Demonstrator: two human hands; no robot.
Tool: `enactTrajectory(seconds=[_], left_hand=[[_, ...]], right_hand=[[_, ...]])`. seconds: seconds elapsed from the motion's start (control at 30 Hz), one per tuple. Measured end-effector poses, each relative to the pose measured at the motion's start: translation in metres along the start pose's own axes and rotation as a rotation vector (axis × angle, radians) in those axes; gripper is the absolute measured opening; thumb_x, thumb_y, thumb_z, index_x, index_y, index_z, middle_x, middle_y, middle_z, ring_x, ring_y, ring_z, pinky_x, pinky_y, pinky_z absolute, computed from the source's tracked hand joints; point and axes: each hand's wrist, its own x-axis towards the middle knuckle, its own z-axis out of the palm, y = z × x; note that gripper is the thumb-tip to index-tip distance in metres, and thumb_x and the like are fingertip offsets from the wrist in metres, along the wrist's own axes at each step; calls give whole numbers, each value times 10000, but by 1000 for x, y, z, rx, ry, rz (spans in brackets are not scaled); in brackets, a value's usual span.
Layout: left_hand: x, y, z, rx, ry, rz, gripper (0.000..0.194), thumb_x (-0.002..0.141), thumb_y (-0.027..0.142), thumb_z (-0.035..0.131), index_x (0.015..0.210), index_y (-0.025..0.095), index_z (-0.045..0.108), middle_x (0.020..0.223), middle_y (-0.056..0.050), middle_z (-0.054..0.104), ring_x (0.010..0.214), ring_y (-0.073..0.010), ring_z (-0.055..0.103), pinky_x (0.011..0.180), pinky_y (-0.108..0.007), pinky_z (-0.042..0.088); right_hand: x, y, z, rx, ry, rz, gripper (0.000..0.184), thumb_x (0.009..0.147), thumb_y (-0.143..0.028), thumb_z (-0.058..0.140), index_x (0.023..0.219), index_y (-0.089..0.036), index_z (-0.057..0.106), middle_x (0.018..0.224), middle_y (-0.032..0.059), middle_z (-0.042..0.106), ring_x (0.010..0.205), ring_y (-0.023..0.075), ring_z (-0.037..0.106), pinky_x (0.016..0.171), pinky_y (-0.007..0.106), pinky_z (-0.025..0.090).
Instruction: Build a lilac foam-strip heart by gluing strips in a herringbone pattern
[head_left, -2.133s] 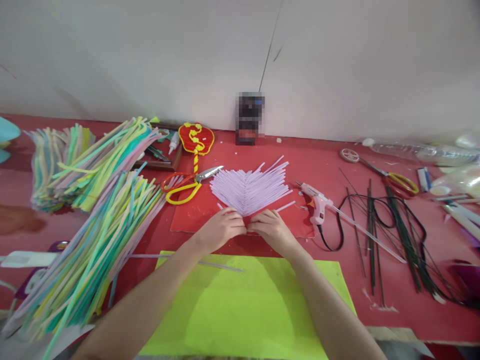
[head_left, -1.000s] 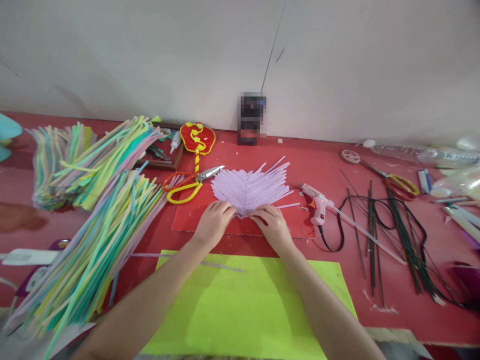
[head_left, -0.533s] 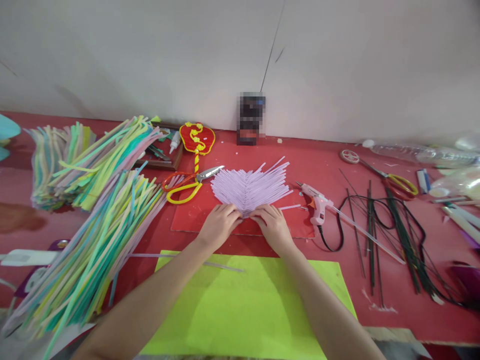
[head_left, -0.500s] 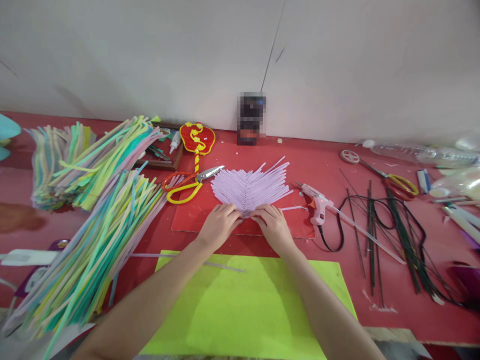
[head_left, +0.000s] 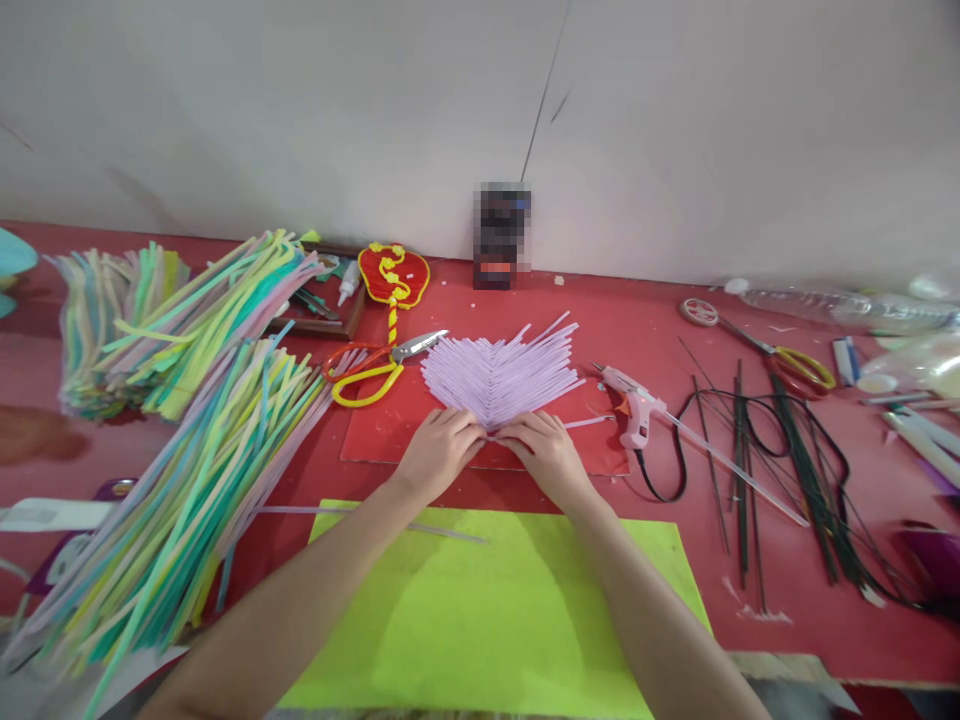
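A fan of pale purple pipe cleaners (head_left: pixel 499 375), laid in a V-shaped pattern, lies on a red board (head_left: pixel 390 440). My left hand (head_left: pixel 444 446) is closed at its lower tip from the left, the fingers bent and pressed together. From the right, my right hand (head_left: pixel 546 450) pinches at the same tip. A single purple pipe cleaner (head_left: pixel 589 423) sticks out to the right of my right hand. What lies between the fingertips is mostly hidden. Orange-and-yellow-handled scissors (head_left: pixel 369 383) touch or nearly touch the fan's left edge.
Bundles of coloured pipe cleaners (head_left: pixel 187 500) fill the left side. A pink glue gun (head_left: pixel 637 410) with a glue stick and cord lies to the right, near dark green wires (head_left: pixel 806 470). A yellow-green sheet (head_left: pixel 495 620) lies under my forearms. A red fan-shaped ornament (head_left: pixel 395 277) lies behind.
My right hand has shifted very slightly at the tip of the fan, and the single pipe cleaner beside it has tilted a little. My left hand looks nearly unchanged.
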Motion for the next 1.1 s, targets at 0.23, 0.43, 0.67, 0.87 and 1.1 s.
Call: enactTrajectory(seconds=[0.23,0.43,0.67,0.87,1.1], left_hand=[[-2,2,0,44,13,25,106,905,221,544,872,165,628,826,-17,601,809,-175,533,715,-323,373],[-6,4,-3,118,31,137,150,932,196,496,851,164,618,813,-18,596,786,-170,490,697,-322,319],[-5,7,-10,197,-30,242,161,923,120,471,836,154,603,791,-20,571,774,-179,473,695,-323,304],[-5,8,-11,191,-61,221,169,931,135,460,855,162,609,828,-25,588,803,-173,501,717,-325,342],[-3,3,-10,156,52,221,141,909,144,507,862,173,637,1120,-44,621,1116,-197,502,1029,-401,337]], right_hand=[[-1,2,-1,9,-2,-55,191,912,-277,524,871,-231,705,879,37,695,795,172,574,750,321,428],[-4,8,-5,47,-31,-175,242,934,-213,472,896,-247,708,902,33,705,807,153,605,748,312,425],[-2,10,-5,54,-53,-184,239,934,-239,473,884,-252,706,906,33,705,799,150,590,751,300,426],[-2,9,-5,43,-28,-180,224,921,-219,497,870,-249,713,883,37,695,803,148,601,732,294,430],[-3,11,-11,100,-3,-97,273,939,-239,449,893,-242,718,916,60,671,838,165,616,765,317,491]])
